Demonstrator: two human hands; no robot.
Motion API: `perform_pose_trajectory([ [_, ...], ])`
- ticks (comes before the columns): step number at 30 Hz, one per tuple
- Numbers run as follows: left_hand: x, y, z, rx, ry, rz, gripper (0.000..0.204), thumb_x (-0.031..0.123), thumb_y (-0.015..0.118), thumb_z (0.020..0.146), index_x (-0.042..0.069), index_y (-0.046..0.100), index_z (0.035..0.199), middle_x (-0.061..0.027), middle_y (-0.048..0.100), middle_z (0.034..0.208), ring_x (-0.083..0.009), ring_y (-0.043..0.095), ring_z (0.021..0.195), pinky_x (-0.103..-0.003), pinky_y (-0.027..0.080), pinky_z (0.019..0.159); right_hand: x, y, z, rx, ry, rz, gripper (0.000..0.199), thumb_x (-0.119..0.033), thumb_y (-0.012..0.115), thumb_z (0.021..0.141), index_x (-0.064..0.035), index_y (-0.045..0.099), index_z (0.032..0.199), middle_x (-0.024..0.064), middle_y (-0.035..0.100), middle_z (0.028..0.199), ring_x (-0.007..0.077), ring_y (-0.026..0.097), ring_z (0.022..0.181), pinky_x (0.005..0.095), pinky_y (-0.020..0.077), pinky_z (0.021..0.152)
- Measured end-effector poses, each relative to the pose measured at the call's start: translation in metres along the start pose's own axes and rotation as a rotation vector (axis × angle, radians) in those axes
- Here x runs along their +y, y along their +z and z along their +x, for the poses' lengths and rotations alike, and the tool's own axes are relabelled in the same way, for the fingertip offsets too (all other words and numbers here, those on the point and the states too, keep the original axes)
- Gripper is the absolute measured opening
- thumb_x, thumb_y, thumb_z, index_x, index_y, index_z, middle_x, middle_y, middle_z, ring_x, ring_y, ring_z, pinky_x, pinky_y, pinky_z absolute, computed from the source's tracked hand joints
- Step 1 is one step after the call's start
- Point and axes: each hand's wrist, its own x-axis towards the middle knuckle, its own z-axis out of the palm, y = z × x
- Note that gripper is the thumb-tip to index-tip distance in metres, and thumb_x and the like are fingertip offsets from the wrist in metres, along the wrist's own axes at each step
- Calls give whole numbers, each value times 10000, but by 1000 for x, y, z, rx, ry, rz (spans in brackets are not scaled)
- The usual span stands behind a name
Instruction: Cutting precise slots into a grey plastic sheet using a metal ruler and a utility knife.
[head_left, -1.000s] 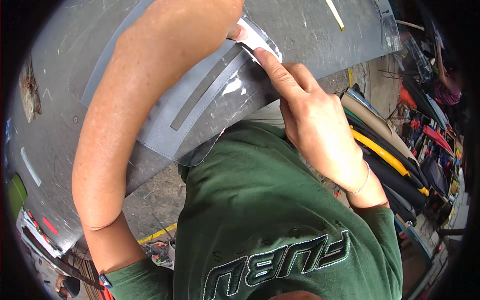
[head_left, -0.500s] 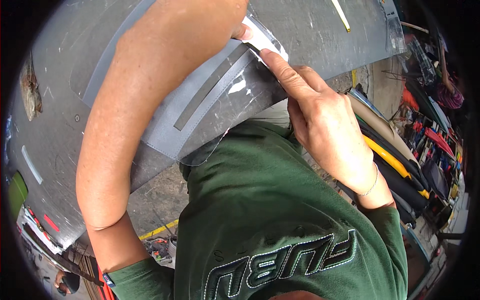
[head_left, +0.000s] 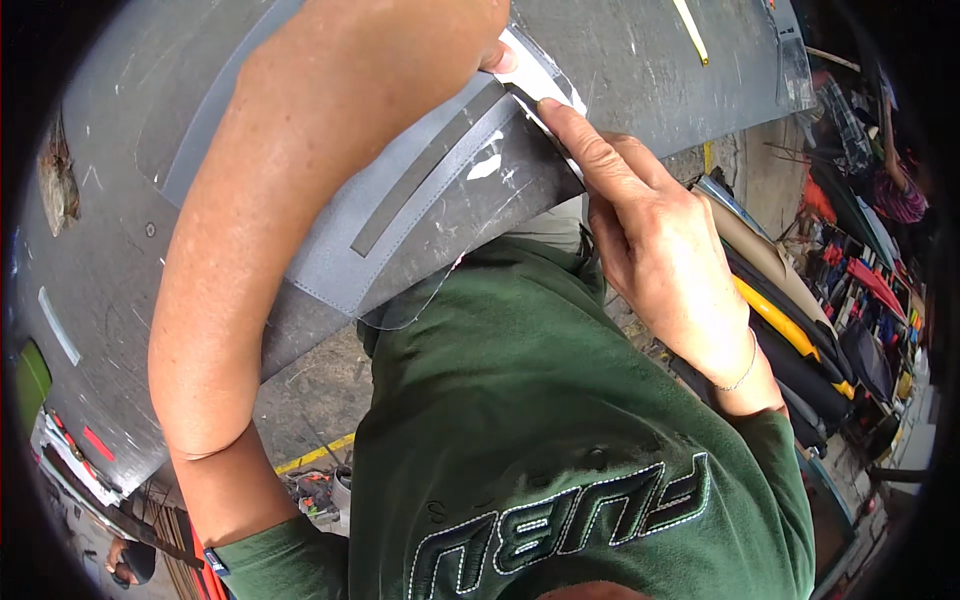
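a grey leather panel (head_left: 400, 215) is spread on the grey worktable (head_left: 640, 70), its long axis running up-right. its far corner is pinned under the right hand (head_left: 660, 270), forefinger extended flat. the left hand (head_left: 495, 50), nearest that corner, is mostly hidden; its grip cannot be told.

hands (head_left: 650, 250) on grey sheet (head_left: 420, 220) — worktable (head_left: 640, 60)

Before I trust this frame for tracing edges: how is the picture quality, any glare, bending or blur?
Head view: even daylight, soft shadows; white glare patches on the clear plastic sheet near the right hand; fisheye bends the grey table edge toward the rim, with dark corners; the left hand is mostly cut off at the top edge; the forearm fills the near field, slightly soft; the centre is sharp.
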Motion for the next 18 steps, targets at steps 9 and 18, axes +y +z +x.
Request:
perform_pose_trajectory([
  [9, 20, -20, 15, -283, -150, 133, 519, 181, 695, 930, -100, 554, 1343, -271, 580, 1348, -418, 545, 1304, -441, 389, 1180, 6, 8, 0, 66, -19, 35, 747, 137, 589, 880, -210, 507, 1537, 129, 659, 1077, 331, 665, 836, 436, 535, 777],
  [18, 13, -10, 7, -154, -85, 199, 533, 208, 707, 934, -77, 556, 1358, -250, 589, 1338, -385, 552, 1304, -427, 404, 1165, 7, 5, 0, 57, -59, 33, 737, 138, 589, 871, -187, 518, 1528, 137, 645, 1042, 327, 643, 801, 426, 530, 764],
])
